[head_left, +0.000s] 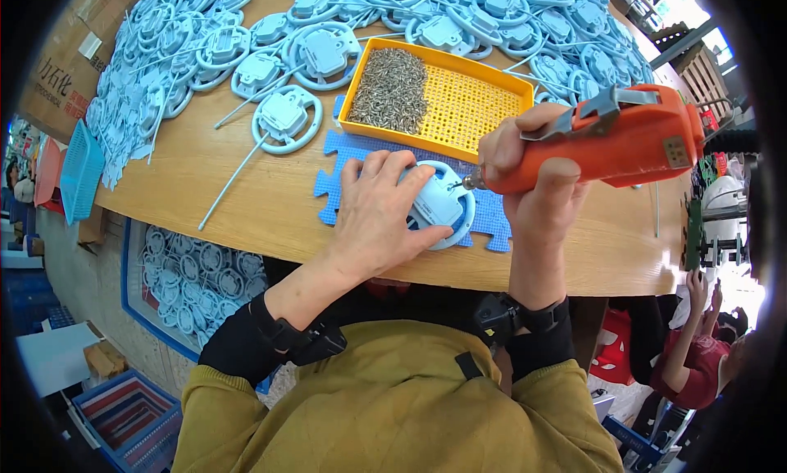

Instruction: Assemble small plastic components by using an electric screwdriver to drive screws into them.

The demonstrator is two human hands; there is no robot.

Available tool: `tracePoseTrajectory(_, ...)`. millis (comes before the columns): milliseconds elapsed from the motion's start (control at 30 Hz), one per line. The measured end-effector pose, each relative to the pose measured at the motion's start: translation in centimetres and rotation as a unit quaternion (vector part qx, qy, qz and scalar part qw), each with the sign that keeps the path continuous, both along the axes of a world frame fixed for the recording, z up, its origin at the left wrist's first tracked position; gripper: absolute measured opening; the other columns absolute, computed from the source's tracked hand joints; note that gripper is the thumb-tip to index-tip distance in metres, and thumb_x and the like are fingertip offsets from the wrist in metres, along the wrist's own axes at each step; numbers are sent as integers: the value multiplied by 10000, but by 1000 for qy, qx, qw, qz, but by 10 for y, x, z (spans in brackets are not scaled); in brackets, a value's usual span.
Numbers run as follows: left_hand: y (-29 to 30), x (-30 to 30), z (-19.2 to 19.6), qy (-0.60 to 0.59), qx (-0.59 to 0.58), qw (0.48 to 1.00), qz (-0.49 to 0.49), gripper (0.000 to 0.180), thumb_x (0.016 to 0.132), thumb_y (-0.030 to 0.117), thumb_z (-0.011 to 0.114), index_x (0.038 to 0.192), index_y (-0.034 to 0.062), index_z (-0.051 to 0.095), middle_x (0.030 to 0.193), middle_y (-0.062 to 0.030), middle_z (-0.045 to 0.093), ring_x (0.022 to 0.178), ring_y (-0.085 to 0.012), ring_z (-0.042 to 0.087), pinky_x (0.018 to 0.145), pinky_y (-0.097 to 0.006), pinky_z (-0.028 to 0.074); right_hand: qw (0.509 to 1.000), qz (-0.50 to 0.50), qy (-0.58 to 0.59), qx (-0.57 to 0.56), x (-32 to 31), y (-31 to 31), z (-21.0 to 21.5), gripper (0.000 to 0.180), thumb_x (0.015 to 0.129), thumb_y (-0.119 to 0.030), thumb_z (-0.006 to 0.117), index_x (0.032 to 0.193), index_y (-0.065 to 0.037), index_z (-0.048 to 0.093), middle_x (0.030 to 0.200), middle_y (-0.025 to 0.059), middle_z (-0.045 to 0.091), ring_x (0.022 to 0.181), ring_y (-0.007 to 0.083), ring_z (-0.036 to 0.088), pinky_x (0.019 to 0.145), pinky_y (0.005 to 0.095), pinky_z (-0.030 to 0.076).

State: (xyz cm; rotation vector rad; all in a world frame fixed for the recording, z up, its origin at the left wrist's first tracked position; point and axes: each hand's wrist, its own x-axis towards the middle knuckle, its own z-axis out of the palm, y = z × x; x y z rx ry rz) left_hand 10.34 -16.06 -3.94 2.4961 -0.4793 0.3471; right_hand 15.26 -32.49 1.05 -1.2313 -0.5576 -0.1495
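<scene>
My left hand (379, 204) grips a light blue ring-shaped plastic part (443, 204), its fingers over the far side and its thumb at the near side. That part lies on a blue foam mat (492, 219) with puzzle-cut edges. My right hand (537, 178) is wrapped round an orange power screwdriver (623, 145) with a metal lever. The driver points left, and its bit is at the right side of the part. Whether a screw sits under the tip is too small to tell. Just beyond the mat stands a yellow perforated tray (479, 96) holding many small metal screws (389, 88).
Similar blue parts (324, 51) with thin stems are heaped along the table's far side. One part (283, 119) lies nearer, left of the tray. Below the table's left edge, a blue-rimmed bin (135, 293) holds more. A cardboard box (70, 63) stands far left; another person (697, 358) is at right.
</scene>
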Motion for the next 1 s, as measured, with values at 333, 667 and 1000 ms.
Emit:
tracePoseTrajectory(333,0,3,0,13,9,1000,-2,641,584,371,809,1114,88,582,1110,-85,520,1059,-262,480,862,-409,323,999,-34,-3,-15,2,3,1,635,782,-632,603,998,-45,492,678,23,496,552,138,472,536,281,399)
tracePoseTrajectory(667,0,8,2,33,23,999,-11,646,586,355,812,1128,100,573,1119,-87,514,1068,-266,478,869,-424,318,999,-28,5,-36,3,5,1,635,762,-645,606,965,-54,491,662,19,496,522,133,471,506,275,406)
tracePoseTrajectory(1000,2,4,8,12,24,1000,-14,597,588,343,795,1074,75,576,1099,-90,514,1073,-268,470,887,-434,307,992,100,24,70,16,2,-5,383,789,-230,710,990,-2,477,711,60,531,593,141,533,508,244,426)
